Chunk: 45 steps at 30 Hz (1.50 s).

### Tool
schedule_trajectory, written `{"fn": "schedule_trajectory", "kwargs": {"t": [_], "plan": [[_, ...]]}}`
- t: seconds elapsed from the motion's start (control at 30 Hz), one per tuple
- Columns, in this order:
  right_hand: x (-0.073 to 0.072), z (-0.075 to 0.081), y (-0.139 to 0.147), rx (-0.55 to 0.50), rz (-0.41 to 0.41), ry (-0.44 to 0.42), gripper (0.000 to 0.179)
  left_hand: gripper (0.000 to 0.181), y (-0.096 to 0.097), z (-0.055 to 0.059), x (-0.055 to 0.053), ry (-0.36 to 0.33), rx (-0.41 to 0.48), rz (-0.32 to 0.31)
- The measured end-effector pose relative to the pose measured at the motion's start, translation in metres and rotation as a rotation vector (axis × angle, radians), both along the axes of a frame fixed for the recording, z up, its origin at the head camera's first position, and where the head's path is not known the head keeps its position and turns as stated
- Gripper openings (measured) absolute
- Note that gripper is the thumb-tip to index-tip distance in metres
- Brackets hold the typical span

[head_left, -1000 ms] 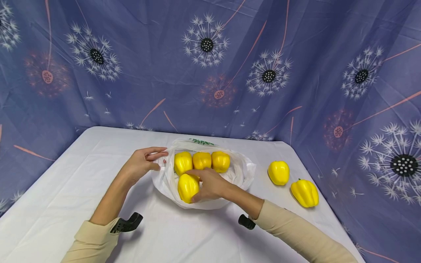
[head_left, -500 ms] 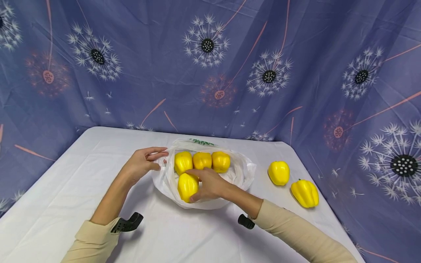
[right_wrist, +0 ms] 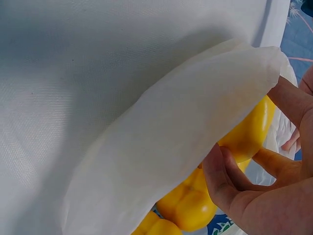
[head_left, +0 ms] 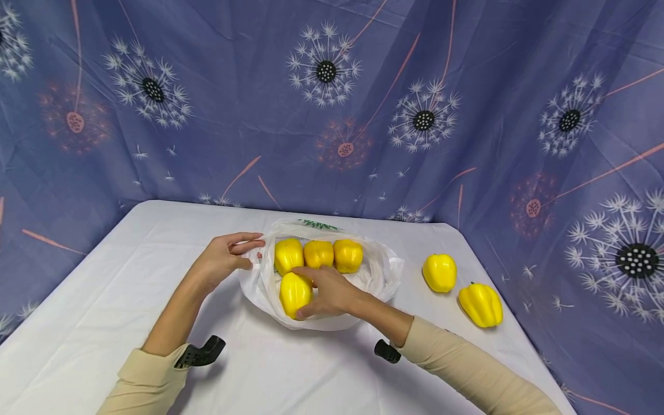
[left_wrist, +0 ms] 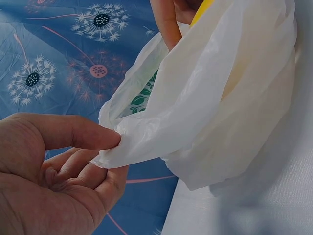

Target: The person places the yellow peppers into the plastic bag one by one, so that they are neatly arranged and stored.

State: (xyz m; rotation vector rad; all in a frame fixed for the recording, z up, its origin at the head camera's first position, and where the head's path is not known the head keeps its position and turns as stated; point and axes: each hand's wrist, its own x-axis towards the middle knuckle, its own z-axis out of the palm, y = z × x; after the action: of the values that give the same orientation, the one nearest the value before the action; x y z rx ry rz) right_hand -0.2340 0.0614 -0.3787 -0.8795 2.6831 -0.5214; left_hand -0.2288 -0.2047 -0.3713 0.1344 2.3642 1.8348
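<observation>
Four in the bag, two out, by my count from the head view. The white bag [head_left: 384,268] lies on the covered table [head_left: 311,374], mouth up and spread wide. Right hand [head_left: 332,291] reaches into it, thumb and fingers curved round the near pepper [head_left: 293,295], spread only as wide as the pepper itself. Behind it, three peppers [head_left: 319,253] stand side by side. Two loose peppers [head_left: 439,272] rest on the table to the right, apart from the bag. Left hand [head_left: 223,259] is at the bag's left edge.

Left wrist view: bag edge pinched between thumb and fingers, no gap to spare, the film drawn out to a point. A green leaf print [left_wrist: 139,100] shows inside the mouth. I would hold this pinch firm without tugging; a hard pull could drag the bag and tip the row.

Right wrist view: the rim drapes in front of part of the held pepper, so I cannot tell whether its base bears on the bag's floor. I read the step as settling that pepper. To do it well, I would let the floor take its weight first, beside the row and not on top of it, then loosen thumb and fingers together and lift straight out, knuckles clear of the film.
</observation>
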Motion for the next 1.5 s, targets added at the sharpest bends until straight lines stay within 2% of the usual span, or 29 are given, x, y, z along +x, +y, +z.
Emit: {"fn": "schedule_trajectory", "kwargs": {"t": [0.27, 0.67, 1.1, 1.5], "plan": [[0.001, 0.002, 0.004, -0.013, -0.004, -0.003, 0.089, 0.073, 0.000, 0.000, 0.000, -0.003, -0.001, 0.001], [-0.002, 0.022, 0.022, -0.069, -0.003, 0.011, 0.088, 0.074, 0.000, 0.000, 0.000, -0.002, 0.009, -0.008], [0.001, 0.032, 0.050, -0.095, -0.080, 0.053, 0.081, 0.074, 0.000, 0.002, 0.000, -0.007, 0.001, 0.001], [0.003, 0.032, 0.082, -0.129, -0.180, 0.071, 0.079, 0.074, 0.000, 0.001, 0.000, -0.011, -0.002, -0.002]]}}
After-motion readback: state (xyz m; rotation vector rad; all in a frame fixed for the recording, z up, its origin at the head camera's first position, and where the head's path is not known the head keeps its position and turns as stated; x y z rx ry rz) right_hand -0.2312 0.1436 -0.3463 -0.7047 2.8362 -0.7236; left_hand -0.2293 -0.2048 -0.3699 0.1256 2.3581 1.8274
